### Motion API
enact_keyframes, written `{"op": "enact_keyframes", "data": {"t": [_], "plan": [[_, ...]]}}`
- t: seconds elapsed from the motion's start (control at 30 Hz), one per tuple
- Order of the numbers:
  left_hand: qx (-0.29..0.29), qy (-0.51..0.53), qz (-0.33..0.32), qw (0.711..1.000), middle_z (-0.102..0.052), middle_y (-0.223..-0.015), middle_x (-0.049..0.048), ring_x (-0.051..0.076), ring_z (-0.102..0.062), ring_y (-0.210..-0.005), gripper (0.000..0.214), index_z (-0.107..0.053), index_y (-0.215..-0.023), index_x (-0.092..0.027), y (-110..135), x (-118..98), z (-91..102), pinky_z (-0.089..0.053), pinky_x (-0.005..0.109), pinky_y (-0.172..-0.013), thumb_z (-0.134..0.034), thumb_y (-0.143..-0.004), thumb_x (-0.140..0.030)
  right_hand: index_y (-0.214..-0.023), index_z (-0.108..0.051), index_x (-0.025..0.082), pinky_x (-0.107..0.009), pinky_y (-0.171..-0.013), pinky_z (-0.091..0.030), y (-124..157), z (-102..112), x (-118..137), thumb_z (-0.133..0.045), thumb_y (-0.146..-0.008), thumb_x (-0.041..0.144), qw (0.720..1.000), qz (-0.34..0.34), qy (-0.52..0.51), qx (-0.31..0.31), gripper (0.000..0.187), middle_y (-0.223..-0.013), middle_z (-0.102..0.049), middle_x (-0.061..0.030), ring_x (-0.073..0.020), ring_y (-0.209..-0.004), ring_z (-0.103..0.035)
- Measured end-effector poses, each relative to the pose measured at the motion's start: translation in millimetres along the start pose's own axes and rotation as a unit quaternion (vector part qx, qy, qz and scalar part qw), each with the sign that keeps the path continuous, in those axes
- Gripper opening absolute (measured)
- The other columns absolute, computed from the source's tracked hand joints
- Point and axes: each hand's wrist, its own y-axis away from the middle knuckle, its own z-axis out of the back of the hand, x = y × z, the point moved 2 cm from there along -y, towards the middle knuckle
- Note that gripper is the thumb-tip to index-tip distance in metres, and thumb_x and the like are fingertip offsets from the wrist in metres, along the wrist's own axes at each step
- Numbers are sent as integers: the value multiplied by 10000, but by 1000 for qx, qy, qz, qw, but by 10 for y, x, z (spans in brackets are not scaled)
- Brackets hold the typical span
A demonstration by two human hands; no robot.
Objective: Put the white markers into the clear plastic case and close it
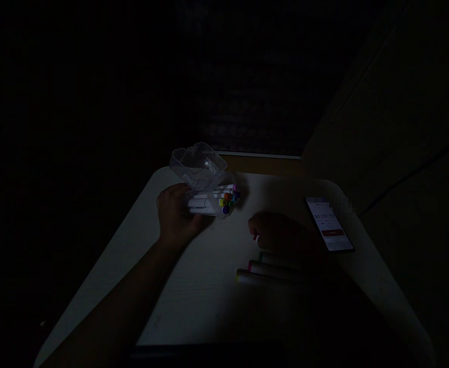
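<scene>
The scene is very dark. My left hand [176, 214] grips a clear plastic marker case [205, 191] lying on its side on the white table [193, 296], its lid [198, 163] flipped open upward. Several white markers with coloured caps [228, 199] stick out of the case toward the right. My right hand [278, 235] rests closed on the table, a marker with a pink tip [255, 236] showing at its fingers. Three loose markers [270, 271] lie on the table just below that hand.
A phone [329, 225] with a lit screen lies on the table at the right. The table's far edge meets a wooden strip [262, 163]. Everything beyond the table is in darkness.
</scene>
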Motion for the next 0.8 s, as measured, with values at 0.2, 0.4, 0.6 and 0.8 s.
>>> {"op": "enact_keyframes", "data": {"t": [0.2, 0.4, 0.6, 0.8], "plan": [[20, -17, 17, 1000, -614, -1082, 116, 331, -576, -1031, 653, -512, -1139, -227, 5, 19, -4, -441, 472, -860, -723, -575, -481, -987, -654, 183, -278, -730, -451, -51, 186, -116, -532, -743, 129, 997, -3, -1, -81, 279, -980, -702, -83, -201, -910, -646], [1, 0, -2, 1000, -609, -1087, 111, 324, -571, -1030, 655, -501, -1146, -226, 12, 23, -11, -433, 463, -863, -730, -578, -458, -967, -667, 165, -297, -775, -467, 110, 449, -119, -522, -755, 121, 976, 10, -59, -211, 261, -970, -698, -74, -189, -885, -639], [-1, 4, 0, 1000, -589, -1113, 113, 320, -561, -1046, 683, -484, -1155, -219, 21, 14, -19, -421, 453, -875, -741, -568, -454, -914, -664, 171, -258, -732, -478, 219, 566, -89, -570, -748, 112, 930, 89, -72, -348, 200, -907, -694, -35, -141, -798, -628], [21, -10, 38, 999, -582, -1099, 109, 329, -555, -1045, 664, -490, -1127, -234, 22, 42, -25, -422, 462, -872, -724, -566, -500, -931, -629, 206, -258, -677, -495, 333, 638, -36, -596, -770, 149, 860, 130, -51, -490, 173, -871, -675, -1, -116, -718, -608]]}}
